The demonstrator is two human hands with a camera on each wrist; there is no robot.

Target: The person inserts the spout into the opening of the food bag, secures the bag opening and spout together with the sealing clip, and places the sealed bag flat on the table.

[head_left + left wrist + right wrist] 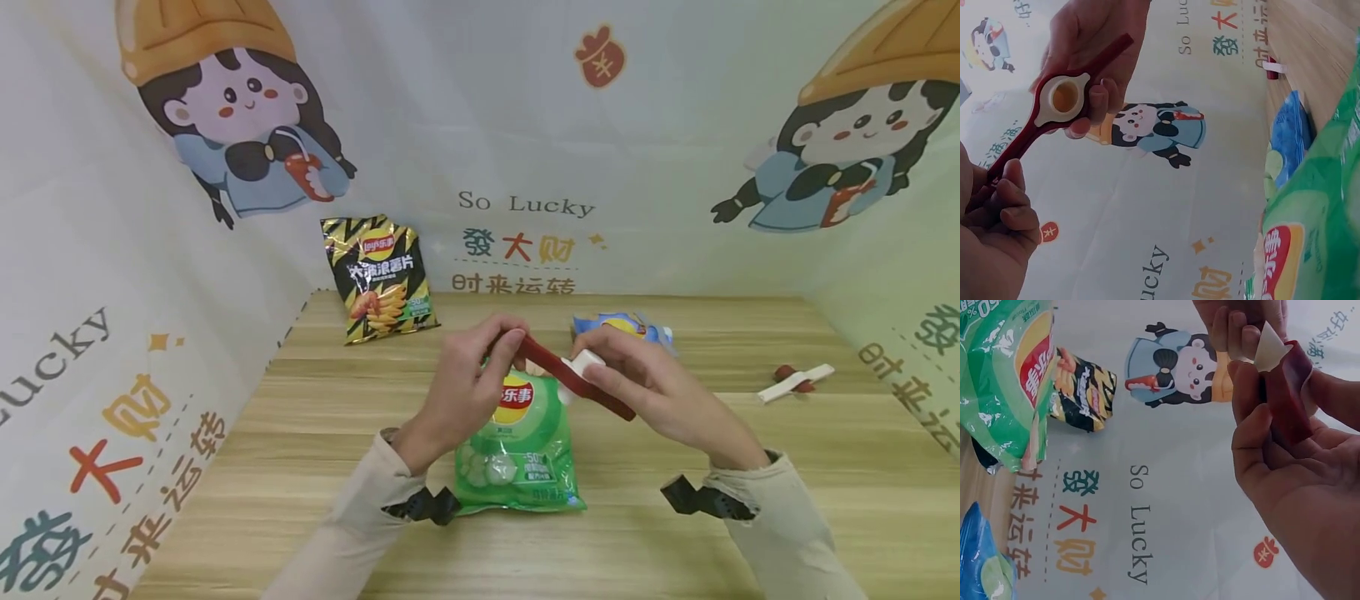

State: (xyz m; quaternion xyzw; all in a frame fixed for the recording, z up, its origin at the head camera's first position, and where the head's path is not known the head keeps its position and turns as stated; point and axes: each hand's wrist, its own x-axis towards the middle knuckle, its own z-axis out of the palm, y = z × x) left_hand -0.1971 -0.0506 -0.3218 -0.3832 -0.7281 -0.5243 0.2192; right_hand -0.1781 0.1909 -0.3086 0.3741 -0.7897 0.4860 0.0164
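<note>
Between both hands, above a green chip bag (pixel 517 454), is a red bag clip (pixel 546 358) with a white spout. My left hand (pixel 468 379) pinches the clip's left end between thumb and fingers. Farther along, my right hand (pixel 663 387) grips the clip beside the spout, fingers behind and thumb in front. The left wrist view looks into the round spout opening (pixel 1043 111), set mid-length in the red strip. From the right wrist, the spout appears as a white cone (pixel 1269 351) sticking out from the red part. The green bag stands upright, its top partly hidden behind the left hand.
A black-and-yellow chip bag (pixel 386 287) leans against the back wall at left. Behind the right hand lies a blue chip bag (pixel 611 323), partly covered. Toward the right table edge lies a crossed white-and-red clip (pixel 772 390). Printed cloth walls enclose the wooden table (pixel 315 467).
</note>
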